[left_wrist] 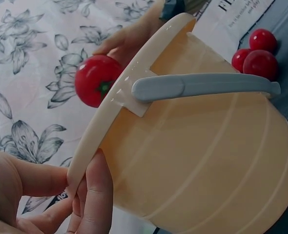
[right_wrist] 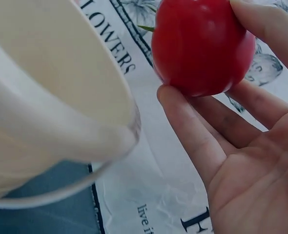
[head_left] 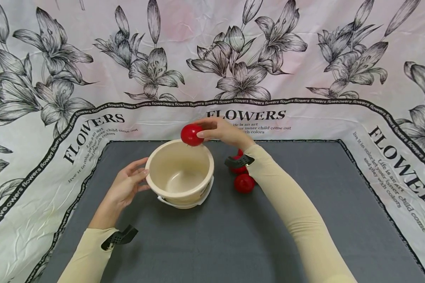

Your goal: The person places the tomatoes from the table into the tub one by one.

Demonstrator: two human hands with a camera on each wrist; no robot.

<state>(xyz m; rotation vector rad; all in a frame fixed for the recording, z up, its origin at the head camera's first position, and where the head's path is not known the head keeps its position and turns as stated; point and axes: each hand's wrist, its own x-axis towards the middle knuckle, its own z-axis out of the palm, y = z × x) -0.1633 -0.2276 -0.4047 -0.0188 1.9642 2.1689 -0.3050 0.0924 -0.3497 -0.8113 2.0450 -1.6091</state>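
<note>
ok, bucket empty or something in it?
Empty, as far as visible: head view shows only bare inner surface in the bucket; right hand holds a tomato outside it.

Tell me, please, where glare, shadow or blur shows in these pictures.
Head: glare inside the round cream plastic bucket, soft shadow beside the cream fabric right sleeve; left wrist: highlights on the bucket's rim; right wrist: that rim blurred, the glossy red round tomato sharper.

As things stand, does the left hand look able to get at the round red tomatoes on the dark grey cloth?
Probably not directly: the left hand holds the cream plastic bucket by its rim, and the bucket stands between that hand and the red tomatoes.
</note>
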